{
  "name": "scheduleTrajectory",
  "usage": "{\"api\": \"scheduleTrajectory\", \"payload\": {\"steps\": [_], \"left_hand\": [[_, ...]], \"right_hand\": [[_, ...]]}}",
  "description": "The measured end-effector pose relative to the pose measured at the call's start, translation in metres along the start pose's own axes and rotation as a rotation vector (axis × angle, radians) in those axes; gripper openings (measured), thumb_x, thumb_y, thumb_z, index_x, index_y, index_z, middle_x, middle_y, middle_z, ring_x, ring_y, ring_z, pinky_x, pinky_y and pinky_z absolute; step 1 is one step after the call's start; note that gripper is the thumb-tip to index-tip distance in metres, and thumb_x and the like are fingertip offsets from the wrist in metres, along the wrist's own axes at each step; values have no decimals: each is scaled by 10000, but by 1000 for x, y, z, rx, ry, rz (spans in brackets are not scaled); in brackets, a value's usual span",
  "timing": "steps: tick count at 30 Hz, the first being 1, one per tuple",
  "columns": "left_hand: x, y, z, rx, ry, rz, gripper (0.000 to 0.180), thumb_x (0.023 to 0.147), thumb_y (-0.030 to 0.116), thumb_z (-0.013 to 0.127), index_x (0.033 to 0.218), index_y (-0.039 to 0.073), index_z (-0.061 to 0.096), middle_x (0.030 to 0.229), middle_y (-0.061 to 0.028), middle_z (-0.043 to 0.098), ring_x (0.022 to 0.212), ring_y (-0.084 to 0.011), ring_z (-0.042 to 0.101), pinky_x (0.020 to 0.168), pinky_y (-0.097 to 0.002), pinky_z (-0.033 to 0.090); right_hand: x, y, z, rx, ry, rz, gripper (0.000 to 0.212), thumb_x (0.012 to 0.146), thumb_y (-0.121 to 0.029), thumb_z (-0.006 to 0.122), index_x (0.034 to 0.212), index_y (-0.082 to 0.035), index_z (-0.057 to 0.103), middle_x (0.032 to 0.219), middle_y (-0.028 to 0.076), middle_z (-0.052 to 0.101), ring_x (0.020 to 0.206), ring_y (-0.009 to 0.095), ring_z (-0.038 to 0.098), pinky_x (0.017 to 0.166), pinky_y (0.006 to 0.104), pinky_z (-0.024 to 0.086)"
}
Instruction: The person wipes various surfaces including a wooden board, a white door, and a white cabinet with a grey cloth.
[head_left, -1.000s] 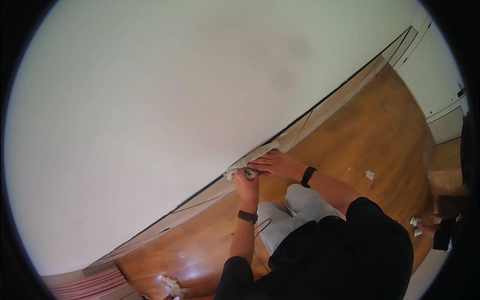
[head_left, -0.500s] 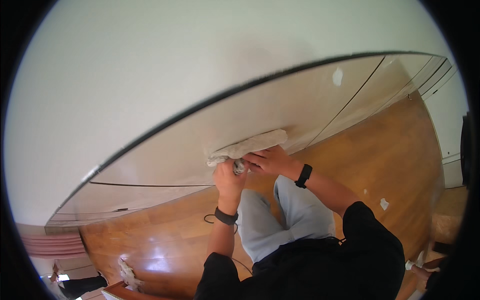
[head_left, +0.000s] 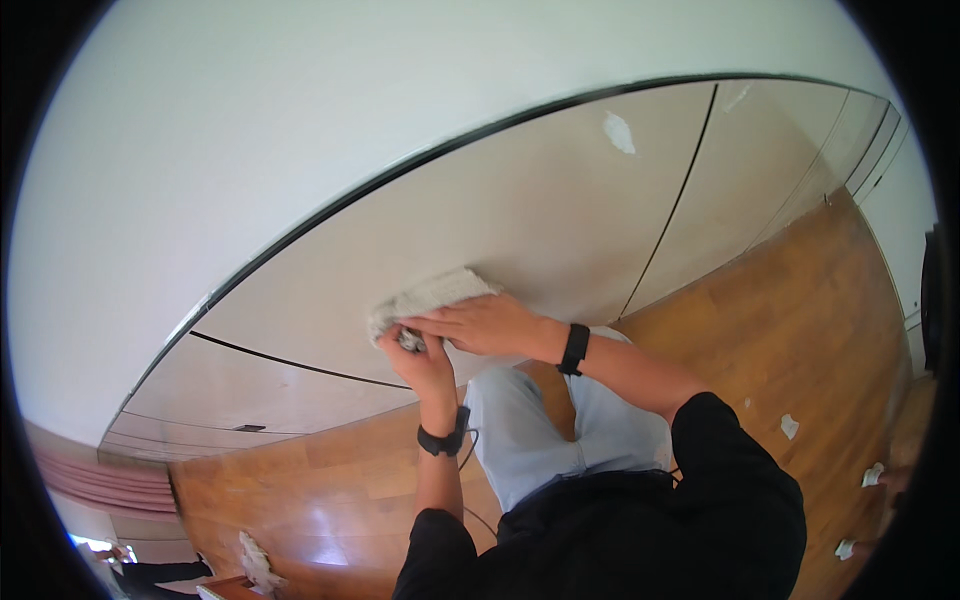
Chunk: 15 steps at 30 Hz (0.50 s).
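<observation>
Both hands meet at a pale grey cleaning cloth [head_left: 432,296] pressed against the beige wall panel [head_left: 520,215] low on the wall. The left hand [head_left: 418,358] is curled shut around the cloth's lower bunched end, knuckles toward the camera, with a small darker bit showing between thumb and fingers — too small to tell what it is. The right hand [head_left: 482,325] lies flatter, fingers stretched leftward over the cloth and touching the left hand, pinning the cloth to the panel rather than wrapping it. The cloth's upper part spreads out above the right hand's fingers, flat on the panel.

Each wrist carries a black band: the one on the left wrist [head_left: 442,441] sits below the closed hand, the one on the right wrist [head_left: 574,349] just beside the panel's vertical dark seam [head_left: 668,215]. A black trim line [head_left: 400,185] runs along the panel's top edge, and the plain white wall [head_left: 300,110] lies above it. A small white patch [head_left: 618,131] marks the panel up and to the right of the cloth, well apart from it.

The person wears a black top [head_left: 640,520] and light blue trousers [head_left: 540,430], knees near the panel. The wooden floor [head_left: 800,330] stretches to the right — with a few white scraps [head_left: 789,426] on it.
</observation>
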<state>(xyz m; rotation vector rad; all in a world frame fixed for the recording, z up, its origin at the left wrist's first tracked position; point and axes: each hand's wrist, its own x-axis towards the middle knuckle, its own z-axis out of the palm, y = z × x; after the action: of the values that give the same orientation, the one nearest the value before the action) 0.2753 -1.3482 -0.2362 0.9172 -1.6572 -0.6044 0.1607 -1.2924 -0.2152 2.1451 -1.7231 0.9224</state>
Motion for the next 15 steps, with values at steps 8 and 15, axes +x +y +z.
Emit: {"api": "scheduleTrajectory", "payload": {"steps": [8,15], "left_hand": [[56,115,34,30,4,614,273,675,32,610,920,-2,495,819,-145,520,749,-290,520,668,-320,433],[44,163,96,-46,-195,818,396,573,68,683,925,49,502,794,-102,524,717,-271,537,578,-333,443]], "right_hand": [[22,24,-91,-81,444,35,590,659,-144,601,1217,-183,413,1198,-20,458,1027,146,485,809,313,418],[-22,81,-106,-227,760,54,598,692,-163,566,1220,-17,328,1230,153,376,1129,365,345,951,447,257]]}}
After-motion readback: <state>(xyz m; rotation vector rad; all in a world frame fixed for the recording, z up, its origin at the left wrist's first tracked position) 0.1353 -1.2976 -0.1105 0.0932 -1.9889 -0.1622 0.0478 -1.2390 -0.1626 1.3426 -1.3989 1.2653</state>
